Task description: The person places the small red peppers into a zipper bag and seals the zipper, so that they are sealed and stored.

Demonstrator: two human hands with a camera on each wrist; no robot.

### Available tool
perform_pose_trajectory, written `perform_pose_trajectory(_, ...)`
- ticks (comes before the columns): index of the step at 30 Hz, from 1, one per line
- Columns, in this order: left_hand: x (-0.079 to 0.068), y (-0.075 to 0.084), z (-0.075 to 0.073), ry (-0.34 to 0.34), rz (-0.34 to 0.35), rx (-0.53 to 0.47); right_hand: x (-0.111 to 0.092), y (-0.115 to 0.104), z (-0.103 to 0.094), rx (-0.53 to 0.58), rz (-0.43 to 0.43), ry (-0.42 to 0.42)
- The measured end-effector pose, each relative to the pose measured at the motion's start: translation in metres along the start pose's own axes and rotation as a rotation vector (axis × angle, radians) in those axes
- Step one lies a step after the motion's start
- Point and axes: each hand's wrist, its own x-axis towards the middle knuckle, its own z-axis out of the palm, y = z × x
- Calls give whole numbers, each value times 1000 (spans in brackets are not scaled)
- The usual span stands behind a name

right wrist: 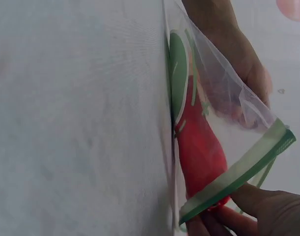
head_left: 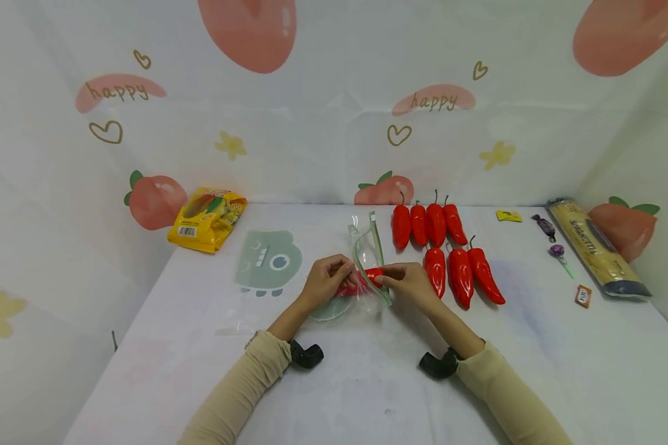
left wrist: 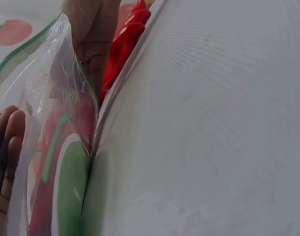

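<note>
A clear zip bag (head_left: pixel 374 230) with a green zip strip and green print stands between both hands, its mouth toward the right. Inside lies a red chili pepper (right wrist: pixel 201 152), its right end at the bag's mouth. My left hand (head_left: pixel 327 278) grips the bag from its left side, fingers bent against the plastic. At the mouth my right hand (head_left: pixel 409 281) pinches the pepper's end between thumb and fingers, next to the zip strip. Just right of that hand lie more red chili peppers (head_left: pixel 461 278), in a front row and a back row.
Flat clear plastic with a green cartoon print (head_left: pixel 269 259) lies left of the hands. A yellow packet (head_left: pixel 207 219) stands at the back left. On the right are a spaghetti pack (head_left: pixel 598 247), a lollipop (head_left: pixel 557 250) and small wrapped sweets (head_left: pixel 583 296). A printed cloth wall (head_left: pixel 323 154) closes the back.
</note>
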Motion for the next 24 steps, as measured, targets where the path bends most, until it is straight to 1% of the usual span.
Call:
perform_pose_trajectory(3, 0, 0, 0, -3, 7, -4, -2, -1, -1, 5, -24, 2)
perform_pose_trajectory(10, -1, 1, 0, -6, 12, -4, -1, 2, -7, 58, -58, 14)
perform_pose_trajectory(13, -1, 0, 0, -5, 19, -5, 0, 1, -11, 61, -92, 14)
perform_pose_trajectory(15, -1, -1, 0, -5, 21, -7, 1, 2, -16, 68, -111, 36)
perform_pose_trajectory(17, -1, -1, 0, -6, 19, -10, 2, 3, -22, 61, -127, 85)
perform_pose_trajectory(19, -1, -2, 0, -7, 16, -12, 3, 5, -30, 60, -120, 160)
perform_pose_trajectory(22, -1, -3, 0, -9, 13, -13, 5, 9, -43, 85, -46, 277)
perform_pose_trajectory(24, -1, -4, -1, -8, 12, -8, 6, 12, -49, 125, 30, 334)
